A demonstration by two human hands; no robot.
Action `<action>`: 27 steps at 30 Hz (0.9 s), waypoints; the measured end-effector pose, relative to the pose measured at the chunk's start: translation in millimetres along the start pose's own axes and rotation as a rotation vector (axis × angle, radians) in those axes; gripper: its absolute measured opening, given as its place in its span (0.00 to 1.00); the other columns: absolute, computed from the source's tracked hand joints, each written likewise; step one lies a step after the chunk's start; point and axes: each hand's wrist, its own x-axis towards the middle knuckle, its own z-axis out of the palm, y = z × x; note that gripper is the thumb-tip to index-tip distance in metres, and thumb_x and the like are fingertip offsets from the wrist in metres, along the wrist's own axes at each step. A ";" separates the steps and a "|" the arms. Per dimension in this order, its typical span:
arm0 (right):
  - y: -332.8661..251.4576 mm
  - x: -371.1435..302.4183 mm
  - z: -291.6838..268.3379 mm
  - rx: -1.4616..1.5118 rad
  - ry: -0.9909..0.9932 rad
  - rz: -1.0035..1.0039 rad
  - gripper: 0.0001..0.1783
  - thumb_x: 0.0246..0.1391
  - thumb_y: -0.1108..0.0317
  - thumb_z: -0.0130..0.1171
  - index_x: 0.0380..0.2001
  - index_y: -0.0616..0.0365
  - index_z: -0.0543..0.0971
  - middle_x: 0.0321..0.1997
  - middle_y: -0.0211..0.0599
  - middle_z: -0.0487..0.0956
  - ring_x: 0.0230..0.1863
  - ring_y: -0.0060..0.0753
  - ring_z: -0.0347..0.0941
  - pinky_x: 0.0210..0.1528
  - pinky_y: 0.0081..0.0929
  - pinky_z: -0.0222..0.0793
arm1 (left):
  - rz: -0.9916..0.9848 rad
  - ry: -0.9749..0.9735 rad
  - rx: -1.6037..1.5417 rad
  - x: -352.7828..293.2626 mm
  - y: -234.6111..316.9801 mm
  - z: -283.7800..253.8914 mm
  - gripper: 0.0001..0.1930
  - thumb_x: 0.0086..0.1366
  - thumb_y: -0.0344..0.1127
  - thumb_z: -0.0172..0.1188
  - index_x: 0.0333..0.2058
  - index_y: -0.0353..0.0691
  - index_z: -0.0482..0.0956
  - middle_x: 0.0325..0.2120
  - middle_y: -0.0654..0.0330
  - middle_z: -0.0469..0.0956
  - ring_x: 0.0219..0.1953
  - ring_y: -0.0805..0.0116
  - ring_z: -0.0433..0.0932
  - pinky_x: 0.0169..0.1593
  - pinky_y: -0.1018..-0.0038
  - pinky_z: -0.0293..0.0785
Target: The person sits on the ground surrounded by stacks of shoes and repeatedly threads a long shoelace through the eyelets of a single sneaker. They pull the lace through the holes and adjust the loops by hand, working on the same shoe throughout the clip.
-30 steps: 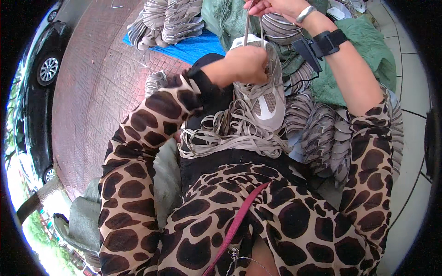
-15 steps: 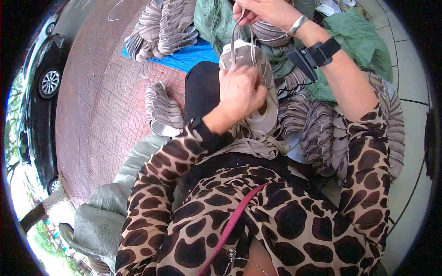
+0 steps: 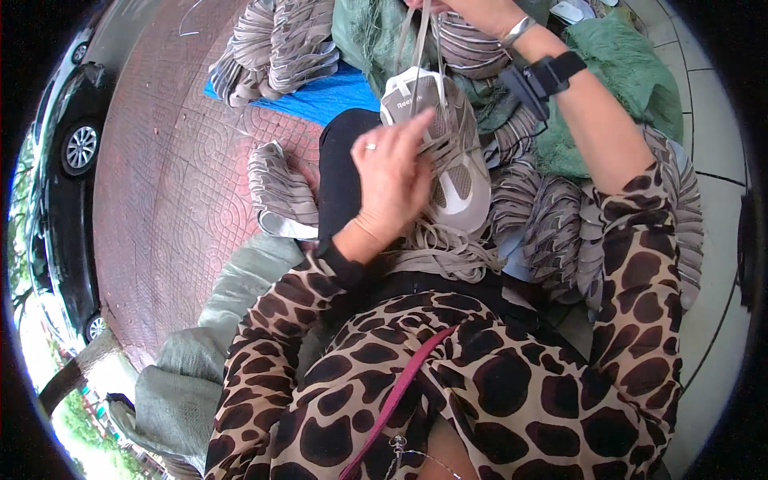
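A grey-and-white shoe upper (image 3: 454, 182) lies beyond the person's lap, its toe pointing back toward the body and its tongue away. Half a second ago the left hand (image 3: 392, 176) was bunched over the middle of the shoe upper; now it has slid back to the upper's left edge, and its fingers have loosened. It is about half open, the index finger stretched toward the tongue and the others loosely bent. The thumb side is turned away, so I cannot tell whether a strand is pinched there.

The right hand (image 3: 478, 14), beyond the tongue end of the shoe upper, is partly cut off by the view's top edge. Its fingers are closed on pale laces (image 3: 422, 34) that rise from the shoe upper nearly straight. With the left hand shifted, crossed strands show over the upper's middle, and the strands seem to be governed mainly from the right hand.

Just below the shoe upper's toe sits a loose heap of laces (image 3: 448, 254). Close on its right are stacked grey pieces (image 3: 548, 216); to its left, a smaller stack (image 3: 282, 188). Beyond it to the left lies a blue sheet (image 3: 312, 98), and beyond it to the right, a green sack (image 3: 612, 88).
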 end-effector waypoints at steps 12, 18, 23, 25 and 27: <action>-62.1 32.7 21.4 0.043 -0.280 0.156 0.17 0.67 0.60 0.45 0.32 0.60 0.77 0.30 0.34 0.81 0.31 0.23 0.78 0.34 0.19 0.72 | -0.062 -0.178 -0.195 49.4 -59.2 -13.2 0.11 0.61 0.37 0.61 0.35 0.35 0.80 0.34 0.53 0.79 0.40 0.58 0.76 0.45 0.68 0.70; -69.4 36.0 18.2 -0.061 -0.239 0.284 0.17 0.67 0.61 0.44 0.32 0.61 0.77 0.30 0.36 0.81 0.27 0.27 0.79 0.29 0.22 0.75 | 0.009 -0.118 -0.263 51.7 -78.4 -9.3 0.09 0.64 0.36 0.59 0.35 0.39 0.84 0.39 0.56 0.80 0.44 0.66 0.75 0.51 0.72 0.67; -108.3 28.2 36.8 -0.082 -0.241 0.275 0.18 0.66 0.58 0.45 0.32 0.61 0.77 0.28 0.38 0.81 0.24 0.28 0.80 0.24 0.22 0.75 | -0.199 -0.417 -0.964 72.6 -50.2 -13.8 0.16 0.71 0.42 0.50 0.38 0.37 0.83 0.42 0.58 0.79 0.50 0.67 0.73 0.57 0.72 0.64; -143.4 30.3 40.3 -0.477 -0.284 0.257 0.19 0.65 0.57 0.45 0.32 0.63 0.77 0.28 0.38 0.81 0.23 0.29 0.79 0.22 0.22 0.74 | -0.354 -0.324 -1.151 74.5 -55.4 -33.4 0.20 0.72 0.44 0.46 0.39 0.35 0.81 0.43 0.57 0.79 0.51 0.66 0.73 0.58 0.70 0.64; -142.9 4.4 7.8 -0.689 -0.327 0.287 0.19 0.64 0.56 0.46 0.34 0.62 0.77 0.29 0.35 0.79 0.24 0.26 0.77 0.22 0.21 0.72 | -0.314 -0.079 -1.238 90.0 -46.5 -35.5 0.20 0.72 0.42 0.43 0.37 0.32 0.80 0.36 0.57 0.81 0.44 0.71 0.76 0.52 0.74 0.68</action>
